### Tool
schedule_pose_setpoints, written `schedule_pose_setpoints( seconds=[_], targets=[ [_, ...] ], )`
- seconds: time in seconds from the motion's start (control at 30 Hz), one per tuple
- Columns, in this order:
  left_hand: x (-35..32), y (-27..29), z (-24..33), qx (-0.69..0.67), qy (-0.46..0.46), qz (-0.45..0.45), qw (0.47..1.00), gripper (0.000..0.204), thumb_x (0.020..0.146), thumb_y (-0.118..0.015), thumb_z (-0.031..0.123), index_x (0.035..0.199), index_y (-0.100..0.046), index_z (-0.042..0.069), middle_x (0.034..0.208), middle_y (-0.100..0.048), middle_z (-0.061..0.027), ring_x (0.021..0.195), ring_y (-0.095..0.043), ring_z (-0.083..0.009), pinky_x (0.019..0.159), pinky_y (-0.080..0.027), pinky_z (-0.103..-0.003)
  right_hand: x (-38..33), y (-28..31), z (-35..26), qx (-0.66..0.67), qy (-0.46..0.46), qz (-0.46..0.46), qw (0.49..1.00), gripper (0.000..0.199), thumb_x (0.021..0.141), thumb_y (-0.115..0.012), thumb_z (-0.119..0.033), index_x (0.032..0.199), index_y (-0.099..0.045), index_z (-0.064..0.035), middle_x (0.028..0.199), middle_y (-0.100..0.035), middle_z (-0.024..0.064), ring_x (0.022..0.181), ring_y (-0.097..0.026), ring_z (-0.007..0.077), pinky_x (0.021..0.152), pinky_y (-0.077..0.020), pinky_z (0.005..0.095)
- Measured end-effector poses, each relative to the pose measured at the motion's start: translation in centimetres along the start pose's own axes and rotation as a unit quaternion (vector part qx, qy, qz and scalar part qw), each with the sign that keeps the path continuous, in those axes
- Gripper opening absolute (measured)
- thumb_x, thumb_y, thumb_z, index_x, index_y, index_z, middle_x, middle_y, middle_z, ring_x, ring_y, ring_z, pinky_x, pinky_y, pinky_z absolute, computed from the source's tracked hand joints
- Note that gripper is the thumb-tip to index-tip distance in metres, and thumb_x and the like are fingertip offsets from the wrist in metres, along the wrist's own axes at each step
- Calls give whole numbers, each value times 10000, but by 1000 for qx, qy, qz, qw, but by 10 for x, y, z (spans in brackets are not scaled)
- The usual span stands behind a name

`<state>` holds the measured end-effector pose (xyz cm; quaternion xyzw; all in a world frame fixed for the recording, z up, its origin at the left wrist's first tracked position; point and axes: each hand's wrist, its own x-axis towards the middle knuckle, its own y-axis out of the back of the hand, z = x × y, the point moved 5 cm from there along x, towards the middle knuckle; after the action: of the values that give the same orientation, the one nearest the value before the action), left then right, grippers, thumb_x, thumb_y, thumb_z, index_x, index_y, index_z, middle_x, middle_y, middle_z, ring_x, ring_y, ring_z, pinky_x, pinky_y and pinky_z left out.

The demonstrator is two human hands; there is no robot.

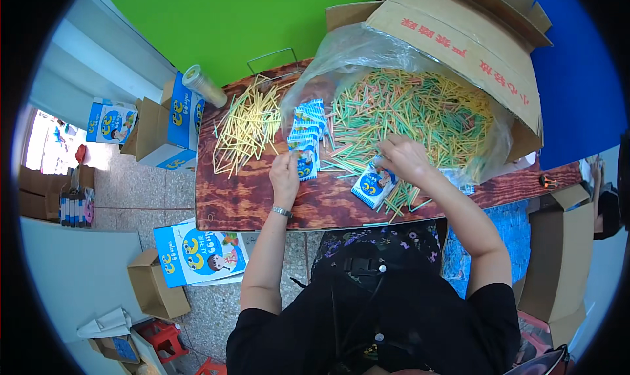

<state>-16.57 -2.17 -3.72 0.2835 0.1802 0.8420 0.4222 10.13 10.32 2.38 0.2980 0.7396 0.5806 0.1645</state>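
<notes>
Mid-packing, looks like: left hand (285, 173) is pinching a small blue packet (306, 166) at the packet row's near end, right hand (401, 156) is closing on sticks (420, 112) above another packet (371, 186) — next likely needs feeding sticks in cleanly.

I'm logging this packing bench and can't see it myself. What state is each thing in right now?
Cardboard box: tipped on its side, flaps open.
Plastic liner bag: open, spilling sticks.
Coloured sticks: loose heap on the table.
Yellow sticks: separate loose pile.
Small packets: stacked in a row.
Left hand: touching the packet row.
Right hand: gripping sticks.
Single packet: lying by the right hand.
</notes>
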Motion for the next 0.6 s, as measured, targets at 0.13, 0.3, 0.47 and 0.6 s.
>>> schedule_pose_setpoints(
  seconds=[0.13, 0.3, 0.47, 0.6],
  targets=[
    [9, -7, -9, 72, -16, 76, 994, 202, 927, -589, 221, 954, -676, 40, 843, -628, -139, 843, -587, -307, 777, -451, -401, -21, -9, 9, -84, -46, -20, 995, 350, 724, -767, -356, 925, -653, -94, 944, -624, 101, 979, -607, 303, 723, -544, 412],
    [11, -10, 19, 210, -2, 106, 972, 384, 911, -614, 229, 1238, -578, 31, 1128, -564, -174, 1060, -511, -334, 907, -403, -428, -28, -24, 19, -54, -23, 35, 998, 232, 738, -726, -245, 917, -664, -110, 912, -615, 62, 933, -597, 275, 694, -530, 421],
    [-1, -25, 95, 177, -196, 57, 963, 506, 809, -709, 200, 1244, -546, 1, 1149, -538, -178, 1074, -499, -358, 910, -421, -445, -37, -5, 7, -141, 36, 67, 987, 193, 747, -622, -143, 935, -664, -120, 859, -587, 38, 883, -578, 238, 679, -492, 392],
    [-27, -64, 143, 56, -253, -76, 963, 518, 787, -727, 191, 1237, -552, 0, 1133, -554, -161, 1035, -524, -338, 903, -432, -426, -45, 15, -4, -150, 55, 113, 981, 279, 744, -611, -147, 1017, -662, -118, 870, -580, -2, 880, -565, 208, 722, -465, 364]
  ],
)
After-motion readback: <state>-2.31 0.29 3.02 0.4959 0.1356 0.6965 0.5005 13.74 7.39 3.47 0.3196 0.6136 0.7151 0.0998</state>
